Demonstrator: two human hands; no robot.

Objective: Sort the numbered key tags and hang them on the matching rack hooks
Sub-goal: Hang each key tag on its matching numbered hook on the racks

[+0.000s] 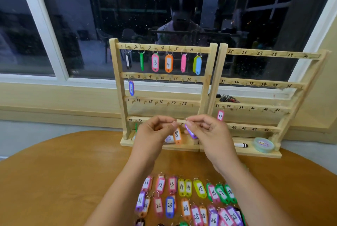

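Holding both hands up in front of the rack's lower rows: the left hand (155,132) pinches the ring of the orange tag 8 (176,136), which dangles just above the rack base. The right hand (207,131) pinches a purple tag (191,132) right beside it, number not readable. On the wooden rack (118,80), tag 3 (155,62) and tag 4 (168,63) hang on the top row, a blue tag (131,88) hangs under hook 7, and a pink 37 (220,115) is on the right section. The other numbered tags (186,207) lie in rows on the table (54,171).
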